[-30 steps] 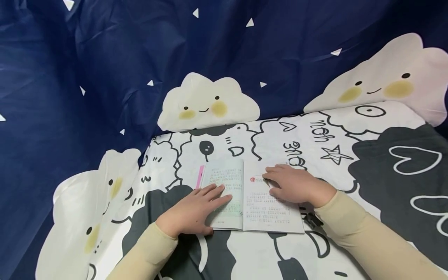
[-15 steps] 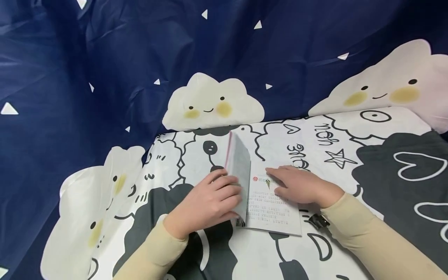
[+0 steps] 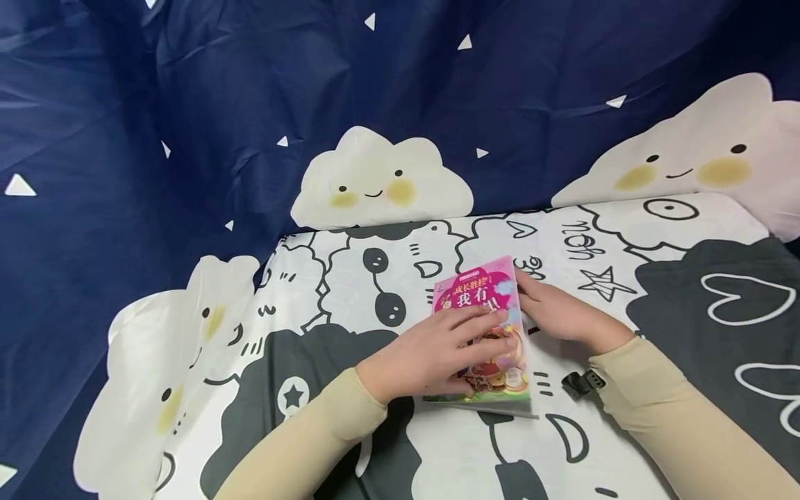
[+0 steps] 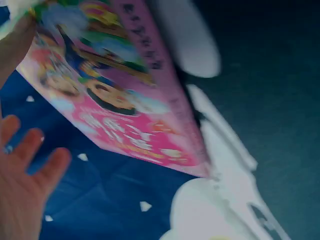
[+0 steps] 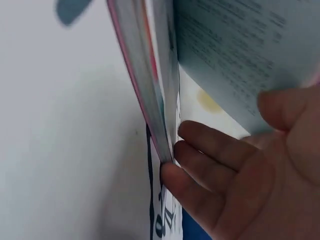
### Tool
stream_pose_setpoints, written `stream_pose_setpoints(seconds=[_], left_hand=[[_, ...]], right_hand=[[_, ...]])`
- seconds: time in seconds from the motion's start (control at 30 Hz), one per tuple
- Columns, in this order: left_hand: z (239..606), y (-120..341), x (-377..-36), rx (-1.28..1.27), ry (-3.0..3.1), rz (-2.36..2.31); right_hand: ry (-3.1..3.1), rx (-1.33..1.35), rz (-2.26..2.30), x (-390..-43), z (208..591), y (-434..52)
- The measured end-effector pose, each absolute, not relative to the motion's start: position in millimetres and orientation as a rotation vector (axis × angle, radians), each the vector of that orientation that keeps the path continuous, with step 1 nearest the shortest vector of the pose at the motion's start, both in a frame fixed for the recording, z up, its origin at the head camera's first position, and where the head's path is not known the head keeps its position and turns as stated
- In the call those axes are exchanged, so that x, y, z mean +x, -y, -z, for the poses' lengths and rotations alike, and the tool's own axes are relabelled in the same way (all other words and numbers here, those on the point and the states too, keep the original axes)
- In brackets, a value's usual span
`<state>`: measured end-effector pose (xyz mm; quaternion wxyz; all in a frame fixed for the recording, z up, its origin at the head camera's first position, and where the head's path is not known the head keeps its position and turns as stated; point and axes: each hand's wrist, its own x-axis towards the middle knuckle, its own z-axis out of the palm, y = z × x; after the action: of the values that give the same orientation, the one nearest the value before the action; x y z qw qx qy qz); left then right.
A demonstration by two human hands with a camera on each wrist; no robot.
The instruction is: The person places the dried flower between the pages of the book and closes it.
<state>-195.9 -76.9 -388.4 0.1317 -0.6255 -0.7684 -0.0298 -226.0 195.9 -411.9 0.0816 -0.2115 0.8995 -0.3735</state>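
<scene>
In the head view a pink-covered book [image 3: 490, 281] lies on the patterned bedding, its front cover facing up and slightly raised over the pages. Across the cover rests my left hand [image 3: 425, 354], fingers extended. At the book's right edge is my right hand [image 3: 559, 312], its fingertips partly hidden behind the cover. The left wrist view shows the illustrated cover [image 4: 120, 100] and pink spine, with spread left fingers beside it. In the right wrist view, the right fingers [image 5: 215, 155] touch the page edges, straight, and the thumb lies near a printed page [image 5: 230, 55].
White cloud-shaped cushions [image 3: 381, 184] with smiling faces stand along the back and left of the bedding [image 3: 462, 465]. Behind them hangs a dark blue cloth [image 3: 219, 83] with white triangles. A small black device [image 3: 581, 382] sits by the right wrist.
The book lay spread open, then my left hand lifted its left half and turned it over to the right. Now the cover faces up. My right hand slid from the page to the right edge.
</scene>
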Motion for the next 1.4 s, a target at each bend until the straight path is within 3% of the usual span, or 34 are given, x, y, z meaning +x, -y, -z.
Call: stream_pose_setpoints(seconds=[0.27,0.6,1.4], left_hand=[[408,78,-211,-1.554,2.96,-0.107],[413,94,-228,-1.332,3.245,0.035],[412,115,-239,-1.401,3.204,0.324]], right_hand=[[-2.754,-0.545,1.126,-231,409,-201],[-2.801,-0.663,0.523,-215,421,-196],[-2.846,-0.565,0.633,-229,415,-207]])
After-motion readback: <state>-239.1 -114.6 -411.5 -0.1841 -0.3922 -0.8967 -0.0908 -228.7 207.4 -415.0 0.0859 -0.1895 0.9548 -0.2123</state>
